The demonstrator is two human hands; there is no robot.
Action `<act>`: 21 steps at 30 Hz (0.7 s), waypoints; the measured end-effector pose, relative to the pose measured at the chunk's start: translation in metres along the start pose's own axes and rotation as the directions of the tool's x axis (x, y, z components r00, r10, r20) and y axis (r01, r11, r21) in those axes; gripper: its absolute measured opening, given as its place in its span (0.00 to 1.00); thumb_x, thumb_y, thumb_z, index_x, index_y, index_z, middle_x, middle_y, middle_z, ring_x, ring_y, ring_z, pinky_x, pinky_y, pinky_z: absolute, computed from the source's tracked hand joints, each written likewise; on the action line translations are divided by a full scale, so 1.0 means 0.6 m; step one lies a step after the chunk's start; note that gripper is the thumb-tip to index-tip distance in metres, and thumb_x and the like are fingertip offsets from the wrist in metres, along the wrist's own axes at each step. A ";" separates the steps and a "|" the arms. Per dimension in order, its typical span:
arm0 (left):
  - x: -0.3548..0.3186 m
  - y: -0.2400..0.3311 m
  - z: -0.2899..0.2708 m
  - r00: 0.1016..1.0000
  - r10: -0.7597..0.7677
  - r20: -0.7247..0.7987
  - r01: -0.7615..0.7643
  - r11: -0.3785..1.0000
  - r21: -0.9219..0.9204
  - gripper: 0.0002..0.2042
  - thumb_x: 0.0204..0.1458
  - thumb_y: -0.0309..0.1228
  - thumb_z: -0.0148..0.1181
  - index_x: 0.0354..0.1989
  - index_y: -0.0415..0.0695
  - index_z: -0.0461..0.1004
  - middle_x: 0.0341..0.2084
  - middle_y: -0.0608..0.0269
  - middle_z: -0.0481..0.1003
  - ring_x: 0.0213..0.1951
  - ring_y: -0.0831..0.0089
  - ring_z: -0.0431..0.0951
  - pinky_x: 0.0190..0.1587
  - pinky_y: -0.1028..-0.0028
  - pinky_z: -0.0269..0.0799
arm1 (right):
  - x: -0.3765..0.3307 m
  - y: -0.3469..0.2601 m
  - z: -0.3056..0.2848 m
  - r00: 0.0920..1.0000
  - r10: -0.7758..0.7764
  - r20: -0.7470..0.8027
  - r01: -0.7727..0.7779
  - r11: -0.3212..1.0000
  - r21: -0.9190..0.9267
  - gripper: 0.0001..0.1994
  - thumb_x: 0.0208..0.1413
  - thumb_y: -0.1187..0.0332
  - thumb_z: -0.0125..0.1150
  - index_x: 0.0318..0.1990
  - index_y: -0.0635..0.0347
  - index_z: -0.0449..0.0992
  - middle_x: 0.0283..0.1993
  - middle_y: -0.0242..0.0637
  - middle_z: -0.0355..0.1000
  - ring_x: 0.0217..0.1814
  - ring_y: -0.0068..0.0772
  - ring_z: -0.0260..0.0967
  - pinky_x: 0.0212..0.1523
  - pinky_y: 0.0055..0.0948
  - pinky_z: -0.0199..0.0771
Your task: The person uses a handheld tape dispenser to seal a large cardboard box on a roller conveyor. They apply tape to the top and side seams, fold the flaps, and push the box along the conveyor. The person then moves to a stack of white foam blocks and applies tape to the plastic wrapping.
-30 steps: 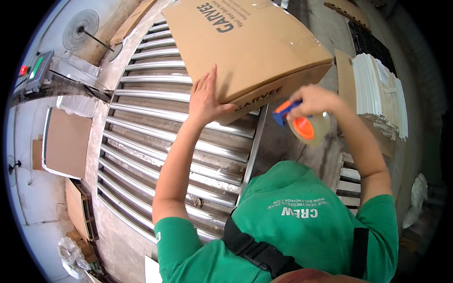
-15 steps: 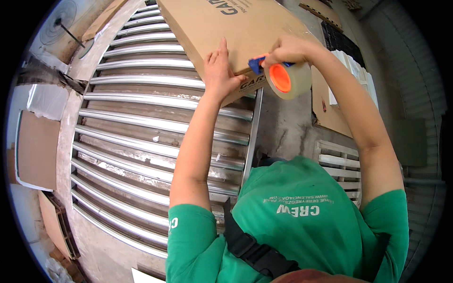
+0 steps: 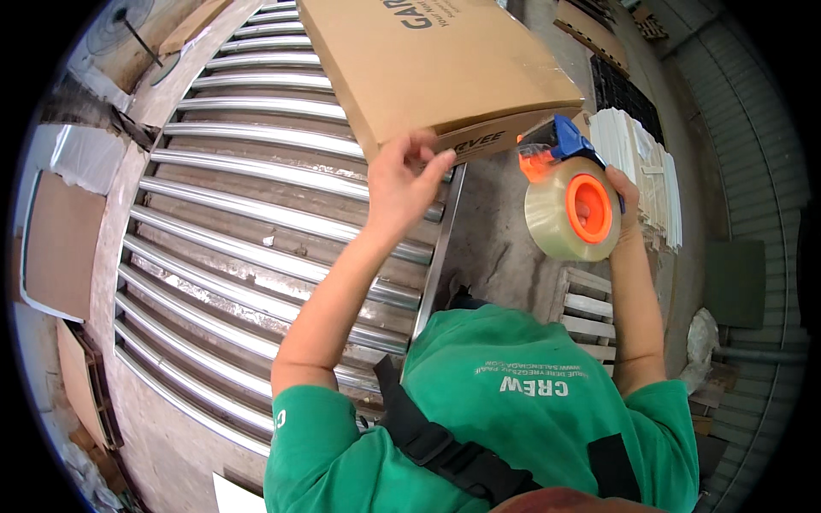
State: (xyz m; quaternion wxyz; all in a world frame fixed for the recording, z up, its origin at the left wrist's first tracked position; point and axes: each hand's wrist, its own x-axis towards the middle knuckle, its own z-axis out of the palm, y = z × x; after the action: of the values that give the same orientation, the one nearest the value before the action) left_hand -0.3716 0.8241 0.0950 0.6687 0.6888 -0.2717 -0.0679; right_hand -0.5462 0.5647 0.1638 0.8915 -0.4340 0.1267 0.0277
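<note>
A large flat cardboard box [image 3: 445, 77] lies on the roller conveyor [image 3: 265, 192], its near end facing me. At the box's near left corner is my left hand [image 3: 404, 179], fingers loosely curled and thumb apart, with nothing held in it. The fingers are a little blurred, and I cannot tell whether they touch the cardboard. To the right of the conveyor, my right hand [image 3: 627, 201] grips a blue and orange tape dispenser [image 3: 560, 141]. A thick roll of clear tape [image 3: 549, 214] on an orange core sits in it, just off the box's near right corner.
A metal rail [image 3: 439, 256] edges the conveyor on my side. Stacked white panels [image 3: 637, 162] and a pale slatted pallet [image 3: 588, 306] stand on the right. Along the left wall leans a brown board [image 3: 64, 244], with a fan [image 3: 120, 19] farther off.
My right hand has brought the tape dispenser off the box edge, toward me and to the right, turning it upright. My left hand has slid back from the box top to its near edge.
</note>
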 end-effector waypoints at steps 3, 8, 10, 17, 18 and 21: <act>-0.038 0.018 0.023 0.937 -0.325 0.126 0.349 0.874 -0.338 0.13 0.55 0.40 0.61 0.30 0.41 0.74 0.25 0.68 0.73 0.28 0.78 0.71 0.30 0.77 0.67 | -0.006 0.033 0.056 0.945 -0.127 -0.302 0.139 0.990 0.016 0.28 0.55 0.51 0.49 0.48 0.73 0.68 0.32 0.47 0.72 0.23 0.31 0.69 0.23 0.27 0.73; -0.074 0.042 0.046 0.864 -0.481 0.148 0.473 0.674 -0.567 0.16 0.55 0.44 0.59 0.29 0.42 0.73 0.25 0.67 0.74 0.22 0.80 0.70 0.26 0.79 0.66 | -0.018 0.048 0.000 0.993 -0.121 0.001 0.121 0.990 -0.073 0.31 0.51 0.48 0.52 0.48 0.73 0.68 0.27 0.41 0.69 0.20 0.27 0.64 0.20 0.25 0.68; -0.079 0.073 0.051 0.833 -0.490 0.256 0.542 0.630 -0.557 0.15 0.54 0.43 0.61 0.35 0.42 0.70 0.26 0.62 0.75 0.22 0.78 0.73 0.24 0.79 0.66 | -0.013 0.044 -0.004 0.989 -0.139 0.058 0.148 0.969 -0.198 0.33 0.47 0.50 0.56 0.52 0.74 0.67 0.35 0.44 0.71 0.30 0.29 0.69 0.31 0.27 0.72; -0.077 0.110 0.077 0.724 -0.534 0.436 0.654 0.332 -0.679 0.22 0.55 0.37 0.59 0.53 0.45 0.58 0.33 0.51 0.77 0.25 0.68 0.80 0.23 0.78 0.72 | -0.010 0.031 0.005 0.949 -0.232 0.213 0.315 0.745 -0.588 0.40 0.37 0.59 0.68 0.60 0.71 0.64 0.55 0.46 0.68 0.57 0.36 0.66 0.60 0.33 0.61; -0.076 0.108 0.081 0.723 -0.530 0.444 0.651 0.307 -0.694 0.27 0.54 0.37 0.62 0.55 0.43 0.54 0.33 0.50 0.77 0.25 0.68 0.80 0.23 0.78 0.73 | -0.012 0.034 -0.001 0.930 -0.283 0.233 0.367 0.720 -0.589 0.38 0.36 0.61 0.69 0.58 0.69 0.67 0.52 0.45 0.69 0.54 0.35 0.67 0.56 0.31 0.63; -0.071 0.102 0.092 0.692 -0.550 0.467 0.658 0.216 -0.721 0.23 0.55 0.36 0.60 0.55 0.46 0.57 0.33 0.53 0.77 0.24 0.70 0.79 0.19 0.80 0.70 | -0.015 0.022 -0.010 0.880 -0.314 0.356 0.472 0.494 -0.731 0.37 0.37 0.58 0.70 0.57 0.68 0.69 0.46 0.43 0.69 0.48 0.34 0.67 0.50 0.29 0.64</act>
State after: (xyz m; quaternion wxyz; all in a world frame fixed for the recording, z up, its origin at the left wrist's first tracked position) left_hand -0.4499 0.7977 0.1368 0.8170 0.3091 0.0529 -0.4839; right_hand -0.5584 0.5686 0.1523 0.5894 -0.7993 -0.0809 -0.0850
